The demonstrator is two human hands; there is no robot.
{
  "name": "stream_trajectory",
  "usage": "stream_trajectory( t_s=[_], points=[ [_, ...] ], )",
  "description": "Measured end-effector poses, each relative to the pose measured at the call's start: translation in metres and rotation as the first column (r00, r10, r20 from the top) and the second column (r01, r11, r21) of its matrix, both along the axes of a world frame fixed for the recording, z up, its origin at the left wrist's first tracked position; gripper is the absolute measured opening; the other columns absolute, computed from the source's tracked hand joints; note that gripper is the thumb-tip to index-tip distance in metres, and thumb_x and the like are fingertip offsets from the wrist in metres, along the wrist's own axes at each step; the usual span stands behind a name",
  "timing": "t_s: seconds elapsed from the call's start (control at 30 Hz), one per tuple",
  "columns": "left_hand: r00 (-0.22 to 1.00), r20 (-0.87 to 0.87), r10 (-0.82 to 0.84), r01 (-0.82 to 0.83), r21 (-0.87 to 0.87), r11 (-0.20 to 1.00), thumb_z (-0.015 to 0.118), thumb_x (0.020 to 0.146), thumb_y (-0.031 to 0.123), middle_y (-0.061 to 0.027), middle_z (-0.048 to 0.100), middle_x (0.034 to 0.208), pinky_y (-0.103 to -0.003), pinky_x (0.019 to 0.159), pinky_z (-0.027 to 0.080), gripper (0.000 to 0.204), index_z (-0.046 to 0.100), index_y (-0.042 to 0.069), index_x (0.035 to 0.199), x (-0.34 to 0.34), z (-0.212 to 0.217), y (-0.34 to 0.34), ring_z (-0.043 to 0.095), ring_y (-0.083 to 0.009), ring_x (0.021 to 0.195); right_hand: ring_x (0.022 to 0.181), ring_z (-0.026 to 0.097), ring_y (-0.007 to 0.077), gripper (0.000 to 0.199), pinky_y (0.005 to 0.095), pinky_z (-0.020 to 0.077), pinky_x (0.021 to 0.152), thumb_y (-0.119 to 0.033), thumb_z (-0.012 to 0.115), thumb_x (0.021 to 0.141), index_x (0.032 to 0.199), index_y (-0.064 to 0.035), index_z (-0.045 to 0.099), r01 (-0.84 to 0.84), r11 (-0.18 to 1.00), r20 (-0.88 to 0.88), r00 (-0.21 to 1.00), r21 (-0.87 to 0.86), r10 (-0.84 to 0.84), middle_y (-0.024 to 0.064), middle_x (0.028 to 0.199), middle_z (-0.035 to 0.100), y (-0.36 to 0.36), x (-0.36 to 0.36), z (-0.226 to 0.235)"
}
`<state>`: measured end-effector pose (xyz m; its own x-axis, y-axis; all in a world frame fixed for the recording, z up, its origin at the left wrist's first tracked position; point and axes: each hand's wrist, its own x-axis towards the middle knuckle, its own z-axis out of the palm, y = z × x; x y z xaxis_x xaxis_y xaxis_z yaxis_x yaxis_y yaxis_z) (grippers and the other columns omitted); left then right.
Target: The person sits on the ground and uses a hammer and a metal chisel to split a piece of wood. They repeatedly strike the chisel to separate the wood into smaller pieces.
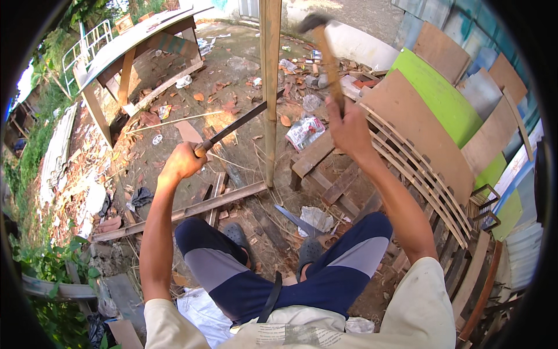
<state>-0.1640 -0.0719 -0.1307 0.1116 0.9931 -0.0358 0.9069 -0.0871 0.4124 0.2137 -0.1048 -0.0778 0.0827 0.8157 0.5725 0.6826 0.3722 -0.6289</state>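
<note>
My left hand is closed round the wooden handle of a machete. Its dark blade slants up and right to an upright bamboo pole, and the tip shows past the pole's right side. I cannot tell whether the blade is in the pole or behind it. My right hand grips the wooden handle of a hammer, raised to the right of the pole with its dark head uppermost and slightly blurred. At its foot the pole meets the end of a wooden beam on the ground.
A saw blade lies by my right shoe, next to a white plastic bag. Wood scraps, long slats and leaning boards crowd the right. A wooden table stands far left. Leaves and litter cover the ground.
</note>
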Motion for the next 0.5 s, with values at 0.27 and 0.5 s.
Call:
stream_trajectory(
  t_s=[0.27, 0.5],
  points=[
    [0.999, -0.035, -0.002, 0.003, 0.021, 1.000, 0.065, 0.077, 0.027, -0.0263, 0.067, 0.077, -0.047, 0.076, 0.052, 0.031, 0.068, -0.003, 0.084, -0.012, -0.003, -0.001, 0.068, -0.0413, 0.081, 0.038, 0.050, 0.0150, 0.043, 0.0317, 0.0420, 0.038, -0.040, 0.051, 0.102, 0.085, -0.0012, 0.054, -0.052, 0.963, -0.231, 0.973, -0.265, -0.011, 0.0041, 0.054, 0.049, 0.001, 0.004, 0.075],
    [0.998, -0.034, -0.046, 0.047, 0.004, 0.999, 0.063, 0.079, 0.027, -0.0288, 0.065, 0.080, -0.048, 0.076, 0.052, 0.031, 0.069, -0.001, 0.088, -0.005, -0.001, 0.010, 0.067, -0.0426, 0.083, 0.038, 0.054, 0.0203, 0.048, 0.0375, 0.0442, 0.040, -0.041, 0.052, 0.099, 0.083, 0.0035, 0.058, -0.095, 0.715, 0.023, 0.988, -0.693, 0.153, 0.0090, 0.054, 0.056, 0.011, -0.001, -0.022]
  ],
)
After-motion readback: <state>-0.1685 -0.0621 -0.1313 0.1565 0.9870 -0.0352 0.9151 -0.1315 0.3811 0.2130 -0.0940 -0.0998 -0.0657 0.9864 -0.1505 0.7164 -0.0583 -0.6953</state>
